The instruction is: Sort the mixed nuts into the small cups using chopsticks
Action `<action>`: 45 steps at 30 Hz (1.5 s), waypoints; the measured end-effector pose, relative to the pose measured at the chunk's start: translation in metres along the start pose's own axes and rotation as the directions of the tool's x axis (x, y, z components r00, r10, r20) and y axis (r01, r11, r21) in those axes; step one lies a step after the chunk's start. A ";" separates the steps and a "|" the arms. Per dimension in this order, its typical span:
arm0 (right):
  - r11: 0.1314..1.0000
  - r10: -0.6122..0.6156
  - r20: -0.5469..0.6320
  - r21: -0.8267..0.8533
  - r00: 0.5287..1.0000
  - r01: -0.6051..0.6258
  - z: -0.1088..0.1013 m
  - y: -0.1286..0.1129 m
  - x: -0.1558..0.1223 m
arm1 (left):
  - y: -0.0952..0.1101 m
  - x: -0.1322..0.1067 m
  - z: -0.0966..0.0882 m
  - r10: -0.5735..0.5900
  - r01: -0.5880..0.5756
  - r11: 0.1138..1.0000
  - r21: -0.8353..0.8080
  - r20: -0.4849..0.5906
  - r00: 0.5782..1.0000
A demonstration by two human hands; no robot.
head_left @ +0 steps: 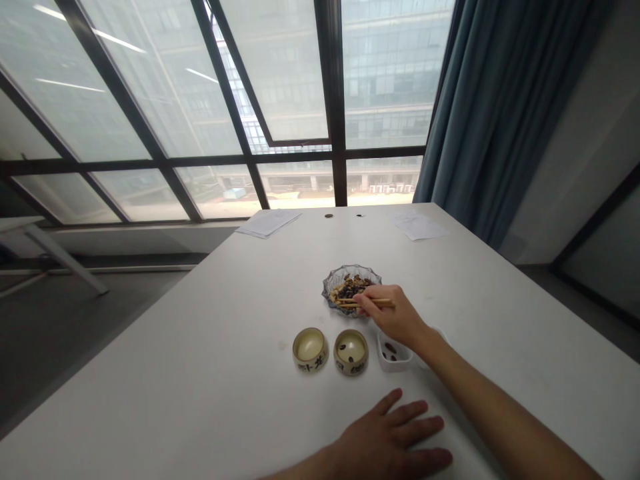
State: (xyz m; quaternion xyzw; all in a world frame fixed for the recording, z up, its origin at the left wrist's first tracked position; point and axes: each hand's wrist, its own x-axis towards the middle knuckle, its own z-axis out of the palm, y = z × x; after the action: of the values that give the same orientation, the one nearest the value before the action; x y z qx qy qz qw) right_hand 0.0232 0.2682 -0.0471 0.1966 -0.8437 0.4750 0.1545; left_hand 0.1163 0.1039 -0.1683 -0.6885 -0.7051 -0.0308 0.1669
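My right hand (390, 308) grips a pair of wooden chopsticks (346, 303), their tips reaching into a faceted glass bowl (327, 293). Inside that bowl lies a mix of dark and pale seeds or nuts (353, 285); whether the tips pinch a piece is too small to see. Nearer stand two small ceramic bowls: the left one (313, 363) shows a bare inside, the right one (351, 367) has a couple of dark seeds. A white plastic tub (395, 365) with several dark pieces sits beside them. My left hand (387, 437) rests near the table's front, fingers spread, holding nothing.
Another white container (441, 335) is mostly hidden behind my right forearm. Papers lie at the far left (267, 224) and far right (419, 225) of the white table (225, 347). Windows stand beyond, with a blue curtain (480, 120) at right.
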 end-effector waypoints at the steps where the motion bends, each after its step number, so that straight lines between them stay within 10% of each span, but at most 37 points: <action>1: 1.000 -0.001 -0.008 -0.001 1.000 0.001 0.000 0.000 0.000 | 0.000 0.000 0.000 -0.002 0.002 1.000 -0.002 0.001 1.000; 13: 0.995 -0.096 -0.104 -0.002 0.990 0.097 -0.013 -0.009 -0.002 | 0.000 0.001 -0.006 -0.010 0.012 0.998 -0.059 0.033 0.999; 26: 0.927 -0.366 0.024 0.101 0.930 0.362 -0.011 -0.077 -0.030 | 0.002 0.007 -0.001 -0.060 0.056 0.982 -0.183 -0.017 0.998; 45: 0.961 -0.266 0.183 0.130 0.946 0.245 0.002 -0.069 -0.031 | 0.002 0.011 -0.007 -0.050 0.048 0.982 -0.185 -0.007 0.999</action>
State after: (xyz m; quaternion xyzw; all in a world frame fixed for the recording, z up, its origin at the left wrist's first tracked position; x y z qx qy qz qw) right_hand 0.0835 0.2396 -0.0110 0.3587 -0.7960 0.4728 0.1193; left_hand 0.1196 0.1126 -0.1591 -0.6833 -0.7149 -0.1041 0.1055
